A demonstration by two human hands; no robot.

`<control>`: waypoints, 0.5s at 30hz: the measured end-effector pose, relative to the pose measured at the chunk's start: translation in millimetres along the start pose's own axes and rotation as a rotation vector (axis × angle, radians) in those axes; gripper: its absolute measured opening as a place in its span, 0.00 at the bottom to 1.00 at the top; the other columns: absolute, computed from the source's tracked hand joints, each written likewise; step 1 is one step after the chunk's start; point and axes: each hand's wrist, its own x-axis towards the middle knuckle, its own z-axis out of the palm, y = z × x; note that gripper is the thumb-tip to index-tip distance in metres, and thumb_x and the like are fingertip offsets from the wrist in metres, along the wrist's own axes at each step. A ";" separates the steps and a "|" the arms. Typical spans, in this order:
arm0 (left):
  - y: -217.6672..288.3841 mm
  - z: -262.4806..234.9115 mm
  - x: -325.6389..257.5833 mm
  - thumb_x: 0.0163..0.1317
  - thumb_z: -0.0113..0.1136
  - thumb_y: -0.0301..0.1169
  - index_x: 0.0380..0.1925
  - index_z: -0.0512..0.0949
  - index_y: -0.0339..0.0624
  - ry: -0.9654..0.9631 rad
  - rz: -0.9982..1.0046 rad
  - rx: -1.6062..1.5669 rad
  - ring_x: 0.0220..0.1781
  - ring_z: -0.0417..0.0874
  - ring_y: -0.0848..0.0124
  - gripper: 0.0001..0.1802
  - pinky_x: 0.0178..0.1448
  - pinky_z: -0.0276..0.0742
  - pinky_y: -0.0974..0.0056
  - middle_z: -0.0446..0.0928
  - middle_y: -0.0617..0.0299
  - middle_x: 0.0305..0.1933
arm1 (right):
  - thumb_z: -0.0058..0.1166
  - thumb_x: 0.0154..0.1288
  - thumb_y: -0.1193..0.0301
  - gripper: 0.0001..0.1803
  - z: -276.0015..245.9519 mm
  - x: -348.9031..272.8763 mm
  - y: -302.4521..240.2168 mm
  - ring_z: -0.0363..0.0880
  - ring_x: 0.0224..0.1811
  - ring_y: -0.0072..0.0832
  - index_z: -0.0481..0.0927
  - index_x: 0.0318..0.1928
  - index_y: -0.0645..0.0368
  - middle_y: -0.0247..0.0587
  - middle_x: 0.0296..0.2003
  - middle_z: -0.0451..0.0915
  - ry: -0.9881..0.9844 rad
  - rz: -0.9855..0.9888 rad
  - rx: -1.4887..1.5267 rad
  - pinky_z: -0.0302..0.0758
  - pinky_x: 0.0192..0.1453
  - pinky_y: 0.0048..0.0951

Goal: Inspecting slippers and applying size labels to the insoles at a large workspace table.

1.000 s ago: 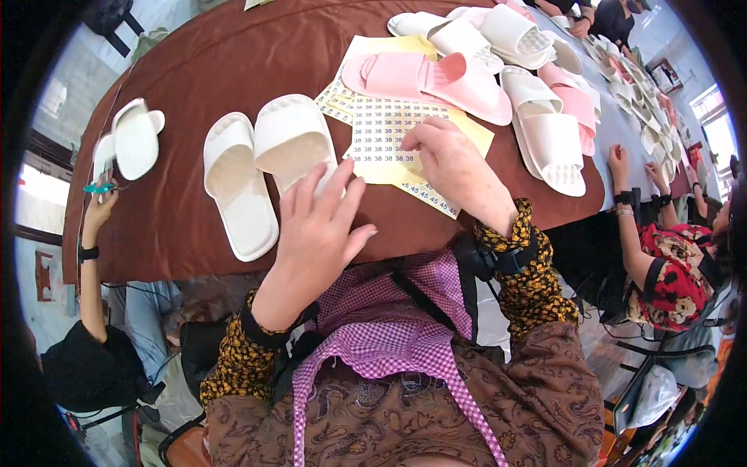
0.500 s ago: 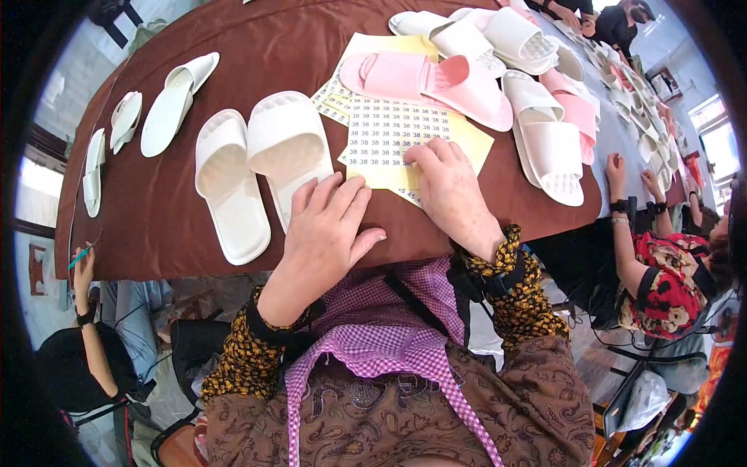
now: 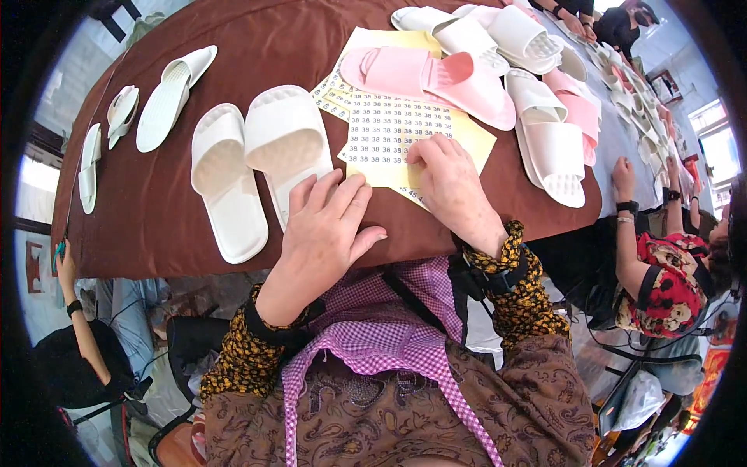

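Observation:
My left hand (image 3: 320, 226) lies open, its fingers spread flat. Two of its fingertips rest on the lower edge of a sticker sheet (image 3: 375, 173), and the others are by the sole of a white slipper (image 3: 285, 134). That slipper stands beside another white slipper (image 3: 227, 156), toes pointing away from me. On the right part of the sheet my right hand (image 3: 450, 185) is closed, index finger and thumb drawn together over the small printed labels. Whatever is between those fingertips is hidden. More yellow-backed sheets lie underneath, with a pink slipper pair (image 3: 389, 71) across their far part.
White slippers (image 3: 545, 128) and a pink slipper (image 3: 577, 117) are at the right, more piled behind. Several white slippers (image 3: 165, 105) lie at the far left on the brown cloth (image 3: 233, 54). People's hands are at the left edge and at the grey table (image 3: 595, 86) on the right.
My hands stay almost in place, the right fingertips still closed at the sheet. The view shifts slightly. At the left, another person's hand moves toward the table's edge.

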 end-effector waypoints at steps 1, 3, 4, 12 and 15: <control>-0.6 0.3 0.0 0.53 0.65 0.44 0.51 0.75 0.35 0.004 0.003 -0.001 0.61 0.70 0.57 0.30 0.64 0.61 0.51 0.73 0.58 0.58 | 0.50 0.56 0.79 0.09 0.4 -0.2 0.6 0.74 0.42 0.45 0.75 0.39 0.57 0.46 0.35 0.75 0.016 0.004 0.022 0.70 0.48 0.42; -1.3 1.0 0.4 0.53 0.65 0.44 0.51 0.75 0.35 0.007 0.007 -0.002 0.61 0.70 0.57 0.30 0.64 0.61 0.51 0.73 0.58 0.57 | 0.50 0.56 0.79 0.09 0.4 0.0 -0.4 0.74 0.42 0.45 0.75 0.39 0.57 0.46 0.35 0.75 0.016 0.003 0.014 0.70 0.48 0.42; -1.6 1.4 0.6 0.52 0.66 0.44 0.50 0.76 0.34 0.019 0.017 -0.003 0.60 0.70 0.57 0.30 0.64 0.61 0.50 0.73 0.57 0.57 | 0.50 0.57 0.79 0.09 0.2 0.2 -1.1 0.74 0.42 0.45 0.75 0.39 0.57 0.46 0.35 0.74 0.016 0.001 0.007 0.70 0.48 0.42; -1.4 1.9 0.2 0.52 0.66 0.44 0.49 0.76 0.33 0.026 0.023 0.000 0.59 0.70 0.57 0.30 0.64 0.61 0.50 0.73 0.56 0.56 | 0.50 0.56 0.79 0.10 -0.8 -1.8 0.7 0.74 0.44 0.46 0.75 0.40 0.57 0.47 0.37 0.75 -0.030 0.019 0.021 0.70 0.49 0.42; -1.0 1.5 0.3 0.51 0.67 0.44 0.49 0.77 0.33 0.030 0.023 -0.004 0.59 0.70 0.57 0.30 0.64 0.61 0.50 0.73 0.57 0.56 | 0.50 0.56 0.80 0.11 0.4 -1.8 2.7 0.73 0.45 0.46 0.75 0.41 0.58 0.47 0.38 0.75 -0.020 0.030 0.054 0.70 0.50 0.42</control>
